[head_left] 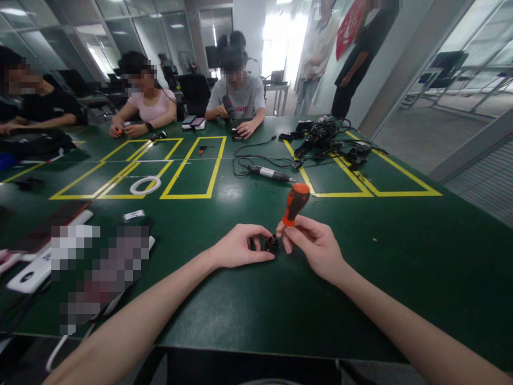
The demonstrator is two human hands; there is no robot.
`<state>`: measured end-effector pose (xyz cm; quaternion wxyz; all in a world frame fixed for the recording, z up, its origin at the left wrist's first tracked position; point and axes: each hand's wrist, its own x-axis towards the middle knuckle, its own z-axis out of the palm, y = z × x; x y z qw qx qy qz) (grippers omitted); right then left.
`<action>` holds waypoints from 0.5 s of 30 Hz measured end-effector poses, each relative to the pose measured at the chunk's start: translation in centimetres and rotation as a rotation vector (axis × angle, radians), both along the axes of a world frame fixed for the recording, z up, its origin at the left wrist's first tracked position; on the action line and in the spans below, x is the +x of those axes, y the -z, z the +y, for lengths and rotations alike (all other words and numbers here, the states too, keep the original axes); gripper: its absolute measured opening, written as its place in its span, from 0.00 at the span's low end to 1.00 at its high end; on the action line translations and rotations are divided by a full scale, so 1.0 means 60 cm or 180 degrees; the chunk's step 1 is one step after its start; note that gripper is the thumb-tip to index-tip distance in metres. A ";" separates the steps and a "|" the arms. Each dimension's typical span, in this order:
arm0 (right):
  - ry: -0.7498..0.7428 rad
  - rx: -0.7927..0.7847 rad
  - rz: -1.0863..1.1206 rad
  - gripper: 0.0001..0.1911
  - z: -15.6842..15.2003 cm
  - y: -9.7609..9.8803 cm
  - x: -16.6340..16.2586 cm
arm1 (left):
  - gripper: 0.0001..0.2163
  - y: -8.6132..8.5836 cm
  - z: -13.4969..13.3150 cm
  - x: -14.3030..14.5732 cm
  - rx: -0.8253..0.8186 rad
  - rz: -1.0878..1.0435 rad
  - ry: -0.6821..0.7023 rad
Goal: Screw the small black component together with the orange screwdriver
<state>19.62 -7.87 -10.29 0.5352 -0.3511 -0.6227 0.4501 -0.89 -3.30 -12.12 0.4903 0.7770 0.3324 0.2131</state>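
My left hand (245, 245) pinches a small black cylindrical part (272, 244) between thumb and fingers, low over the green table (224, 305). Just to the right, my right hand (315, 243) grips a screwdriver (296, 203) with an orange and black handle. The handle points up and leans slightly right. Its lower end is hidden behind my fingers, close to the black part. I cannot tell whether the screwdriver touches it.
An electric screwdriver (269, 174) with its cord lies beyond my hands. Tangled black cables (324, 136) are at the back right. A white cable coil (145, 185) and phones with a power bank (36, 264) lie left. Across the table, a person (240, 96) holds a drill (230, 108).
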 end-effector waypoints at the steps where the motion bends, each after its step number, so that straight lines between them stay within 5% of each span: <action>1: 0.0007 -0.0033 0.0023 0.21 0.000 0.001 0.000 | 0.17 0.000 0.000 0.000 0.0010 -0.0010 -0.0005; 15: 0.0063 -0.0038 0.0069 0.19 0.000 0.006 0.000 | 0.19 0.002 -0.001 0.001 0.0012 -0.0135 0.0035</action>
